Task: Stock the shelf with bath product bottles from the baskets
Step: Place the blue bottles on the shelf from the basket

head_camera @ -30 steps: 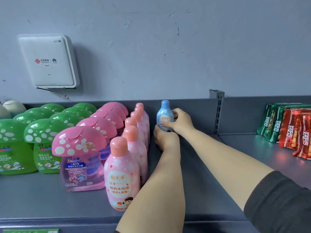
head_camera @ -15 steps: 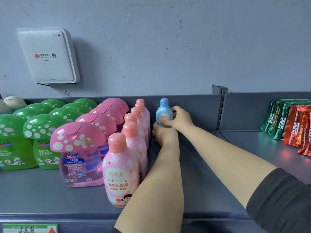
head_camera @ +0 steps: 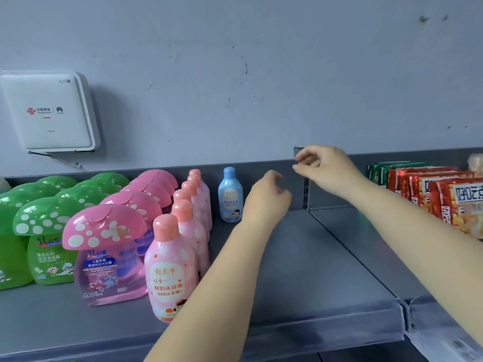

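Note:
A small blue bottle point(head_camera: 230, 195) stands upright at the back of the grey shelf point(head_camera: 313, 270), just right of a row of pink round-capped bottles point(head_camera: 171, 270). My left hand point(head_camera: 268, 197) hovers right beside the blue bottle, fingers loosely curled and holding nothing. My right hand point(head_camera: 324, 165) is raised farther right near the shelf's back wall, fingers relaxed and empty. No basket is in view.
Pink mushroom-cap bottles point(head_camera: 104, 246) and green mushroom-cap bottles point(head_camera: 44, 239) fill the shelf's left. Red and green snack packets point(head_camera: 428, 194) stand on the neighbouring shelf to the right. A white router box point(head_camera: 49, 113) hangs on the wall. A slotted upright point(head_camera: 306, 189) divides the shelves.
Both hands have let go of the blue bottle and pulled away to the right; the bottle now stands alone. The view has shifted closer and to the left.

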